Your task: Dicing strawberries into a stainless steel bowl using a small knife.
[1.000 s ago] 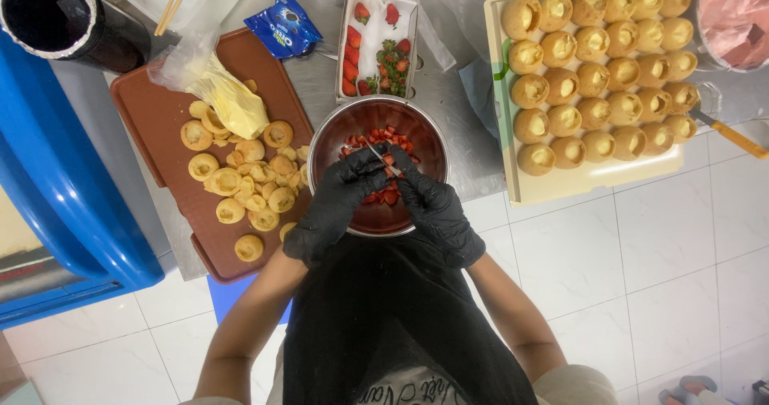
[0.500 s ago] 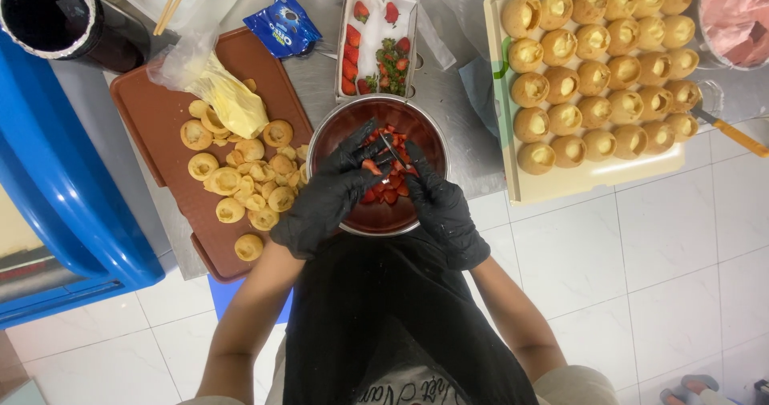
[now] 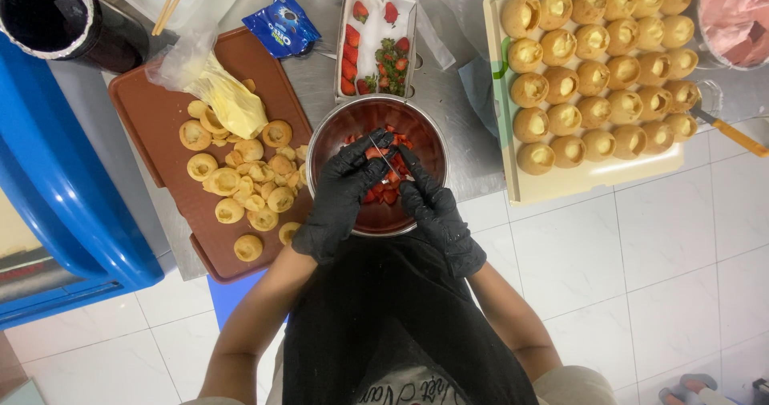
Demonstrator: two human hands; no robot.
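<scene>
I see both gloved hands over the metal bowl (image 3: pixel 320 145) at centre: left hand (image 3: pixel 340 193) pinching a strawberry piece (image 3: pixel 373 153), right hand (image 3: pixel 432 205) gripping a small knife (image 3: pixel 381 155). Strawberry tray (image 3: pixel 344 20) at twelve o'clock, brown tray (image 3: pixel 152 124) at nine, filled pastries (image 3: pixel 597 72) at two.

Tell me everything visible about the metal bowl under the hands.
The metal bowl is round, shiny steel with a thin rim, reflecting reddish inside. It sits upright at the counter's front edge, between the brown tray and the pale tray. Cut strawberry pieces lie in its bottom. The black-gloved left hand and right hand work over it, around a thin blade; whether they touch its rim is unclear.
</scene>
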